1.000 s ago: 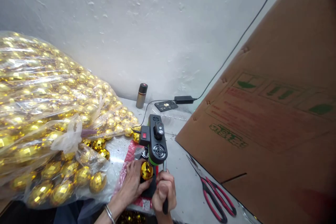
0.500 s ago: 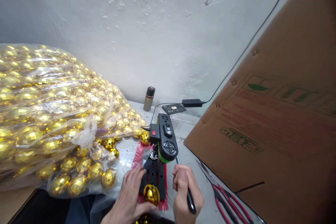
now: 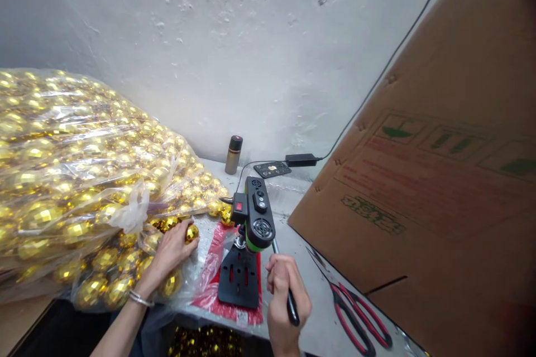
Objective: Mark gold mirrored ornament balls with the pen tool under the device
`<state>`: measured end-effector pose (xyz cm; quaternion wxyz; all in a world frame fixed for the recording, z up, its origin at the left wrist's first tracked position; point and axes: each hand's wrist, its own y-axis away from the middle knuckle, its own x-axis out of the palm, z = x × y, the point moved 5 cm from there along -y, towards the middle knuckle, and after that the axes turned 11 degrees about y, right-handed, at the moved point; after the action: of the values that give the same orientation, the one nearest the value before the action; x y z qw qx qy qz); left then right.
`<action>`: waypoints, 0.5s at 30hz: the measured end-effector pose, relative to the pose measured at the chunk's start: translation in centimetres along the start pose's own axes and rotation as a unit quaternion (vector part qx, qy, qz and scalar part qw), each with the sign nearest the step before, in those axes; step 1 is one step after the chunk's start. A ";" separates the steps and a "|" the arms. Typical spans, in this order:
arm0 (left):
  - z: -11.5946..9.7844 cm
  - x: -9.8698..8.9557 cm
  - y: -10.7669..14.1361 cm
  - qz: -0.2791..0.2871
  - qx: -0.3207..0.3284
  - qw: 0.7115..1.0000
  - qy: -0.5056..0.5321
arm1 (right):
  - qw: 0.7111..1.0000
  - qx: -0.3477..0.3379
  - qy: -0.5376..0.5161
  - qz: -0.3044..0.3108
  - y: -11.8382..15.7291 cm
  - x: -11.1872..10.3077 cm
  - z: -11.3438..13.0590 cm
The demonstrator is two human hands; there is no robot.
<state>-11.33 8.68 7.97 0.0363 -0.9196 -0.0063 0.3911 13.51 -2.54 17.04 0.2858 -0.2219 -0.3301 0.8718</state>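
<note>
Withdrawn from the black base plate [image 3: 238, 294] at lower centre, the left hand [image 3: 173, 246] had moved left while the right hand [image 3: 280, 293] kept its fingers wrapped around the lever handle [image 3: 293, 315]. Farther back, left of centre, the left fingers curled closed around a gold ball [image 3: 191, 233] beside the clear bag [image 3: 54, 150], suggesting a changeover between balls.

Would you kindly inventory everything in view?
Wall: 1, grey, back
Table: 1, grey, centre
Bag: 1, clear, left
Balls: many, gold, in and outside bag
Machine: 1, black-green, centre
Sheet: 1, red, under machine
Bottle: 1, brownish, by wall
Slab: 1, black, behind machine
Adapter: 1, black, beside slab
Cords: 2, dark, at adapter
Carton: 1, brown, right
Scissors: 1, black-red, near carton
Bracelet: 1, silver, left wrist
Left hand: 1, bare, holding ball
Right hand: 1, bare, on lever
</note>
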 end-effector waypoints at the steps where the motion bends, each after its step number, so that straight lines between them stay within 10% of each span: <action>1: -0.3 0.4 0.1 -0.008 -0.019 0.995 0.097 | 1.000 0.009 0.001 0.003 -0.3 -0.1 0.3; 6: -1.6 5.1 1.8 0.005 -0.108 0.893 0.437 | 0.999 0.032 0.020 0.014 -2.6 -0.3 2.0; 15: -1.8 12.0 3.7 -0.024 -0.080 0.849 0.522 | 0.999 0.020 0.027 0.036 -3.1 -0.5 2.5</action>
<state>-1.78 5.36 0.36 -0.0297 -0.9876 -0.0394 -0.1492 13.48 -2.04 21.04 0.2675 -0.2511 -0.2970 0.8816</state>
